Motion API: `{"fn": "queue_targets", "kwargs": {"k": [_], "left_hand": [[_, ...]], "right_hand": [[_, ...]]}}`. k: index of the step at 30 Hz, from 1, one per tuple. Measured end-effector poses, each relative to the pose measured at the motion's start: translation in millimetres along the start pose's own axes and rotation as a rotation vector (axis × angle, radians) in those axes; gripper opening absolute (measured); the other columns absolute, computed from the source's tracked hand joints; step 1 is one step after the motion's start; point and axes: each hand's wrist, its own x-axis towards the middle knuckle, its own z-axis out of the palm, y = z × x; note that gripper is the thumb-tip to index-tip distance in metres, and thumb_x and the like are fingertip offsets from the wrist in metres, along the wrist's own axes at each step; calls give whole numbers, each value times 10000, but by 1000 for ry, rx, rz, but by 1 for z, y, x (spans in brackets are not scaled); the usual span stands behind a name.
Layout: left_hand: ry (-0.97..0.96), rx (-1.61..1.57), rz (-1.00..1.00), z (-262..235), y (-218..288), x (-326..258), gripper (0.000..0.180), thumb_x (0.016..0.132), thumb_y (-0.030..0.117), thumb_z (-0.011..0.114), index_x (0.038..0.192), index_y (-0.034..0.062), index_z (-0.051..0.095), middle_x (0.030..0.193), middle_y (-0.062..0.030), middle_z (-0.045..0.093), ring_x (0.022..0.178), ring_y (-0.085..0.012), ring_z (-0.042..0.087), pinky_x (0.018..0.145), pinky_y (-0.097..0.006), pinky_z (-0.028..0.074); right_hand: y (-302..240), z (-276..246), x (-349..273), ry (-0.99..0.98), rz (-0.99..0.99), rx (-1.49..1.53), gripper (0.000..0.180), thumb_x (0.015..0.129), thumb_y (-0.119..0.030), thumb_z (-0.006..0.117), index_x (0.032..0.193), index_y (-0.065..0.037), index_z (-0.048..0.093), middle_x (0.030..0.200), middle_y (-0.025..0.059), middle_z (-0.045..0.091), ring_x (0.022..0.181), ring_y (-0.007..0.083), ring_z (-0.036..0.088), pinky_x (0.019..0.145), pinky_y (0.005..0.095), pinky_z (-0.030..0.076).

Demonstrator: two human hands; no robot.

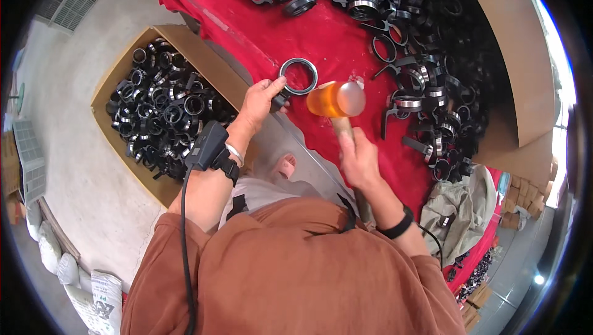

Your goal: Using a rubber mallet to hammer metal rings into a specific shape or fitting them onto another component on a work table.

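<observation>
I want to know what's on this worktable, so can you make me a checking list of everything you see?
Surface: table under a red cloth.
Job's things: black ring clamp with a grey insert; mallet with an orange and clear head.
Clutter: black clamps heaped at the right, more at the far edge.
Hands: left hand pinches the clamp's tab; right hand grips the mallet handle.
Cables: black cable running from a wrist device.
Surroundings: cardboard box of clamps on the concrete floor, grey cloth, sacks.
</observation>
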Motion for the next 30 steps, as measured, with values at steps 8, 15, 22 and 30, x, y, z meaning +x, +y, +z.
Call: {"fn": "queue_targets", "kwargs": {"k": [8, 15, 22, 30], "left_hand": [[-28, -24, -34, -5, -2, 5, 353, 885, 373, 625, 839, 28, 570, 736, -86, 625, 609, -160, 604, 577, -278, 501], [-31, -14, -15, -4, -3, 3, 364, 887, 368, 617, 867, 7, 569, 745, -96, 623, 610, -159, 602, 581, -281, 491], [85, 395, 99, -1, -6, 0, 516, 805, 455, 691, 861, -43, 567, 753, -114, 621, 695, -163, 644, 640, -292, 514], [180, 620, 64, 2, -1, 1, 594, 785, 570, 621, 868, -18, 627, 801, -165, 655, 820, -276, 643, 742, -369, 484]], "right_hand": [[-10, -3, -14, 167, -127, 234, 310, 981, -287, 407, 989, 8, 502, 678, 75, 563, 555, 116, 553, 486, 289, 445], [15, 18, 1, -71, 90, 85, 360, 919, -329, 543, 926, 28, 497, 706, 282, 584, 644, 452, 600, 569, 498, 465], [19, 6, -9, -218, 225, 445, 449, 829, -381, 693, 999, 14, 563, 713, 47, 588, 575, 112, 573, 529, 268, 477], [-14, -18, -13, -116, 85, 525, 244, 957, -254, 515, 934, -13, 540, 670, 8, 549, 558, 74, 515, 495, 239, 422]]}}
